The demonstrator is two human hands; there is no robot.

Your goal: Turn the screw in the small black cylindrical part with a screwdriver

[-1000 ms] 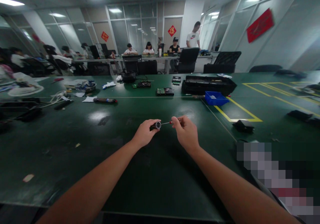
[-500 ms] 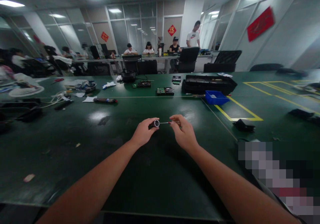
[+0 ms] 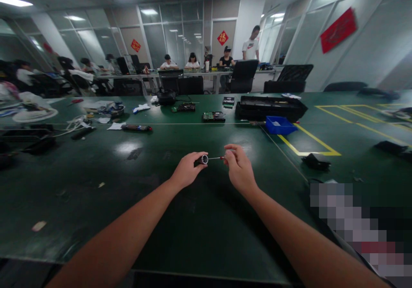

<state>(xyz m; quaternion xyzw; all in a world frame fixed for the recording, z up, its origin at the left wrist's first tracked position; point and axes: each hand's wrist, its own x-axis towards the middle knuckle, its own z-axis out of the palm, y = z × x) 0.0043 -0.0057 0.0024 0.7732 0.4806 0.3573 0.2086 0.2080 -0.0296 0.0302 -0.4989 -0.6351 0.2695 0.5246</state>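
Note:
Above the middle of the green table, my left hand (image 3: 186, 171) is closed around a small dark cylinder (image 3: 204, 159) with a pale ring at its round end. My right hand (image 3: 240, 168) pinches a screwdriver (image 3: 222, 158) by its reddish handle, most of which the fingers hide. The thin metal shaft points left, and its tip reaches the cylinder's ringed end. Whether the tip sits inside the cylinder or only against it, I cannot tell.
On the green table (image 3: 180, 245), a blue bin (image 3: 280, 125) stands beside a long black casing (image 3: 270, 108). Farther back lie circuit boards (image 3: 213, 116). A dark tube-like tool (image 3: 137, 128) and cables (image 3: 74, 125) are at left, a black piece (image 3: 316, 161) at right. People sit behind.
Both hands, with the cylinder and screwdriver, appear slightly farther right, as does the whole scene. The right hand's fingers have shifted a little on the handle.

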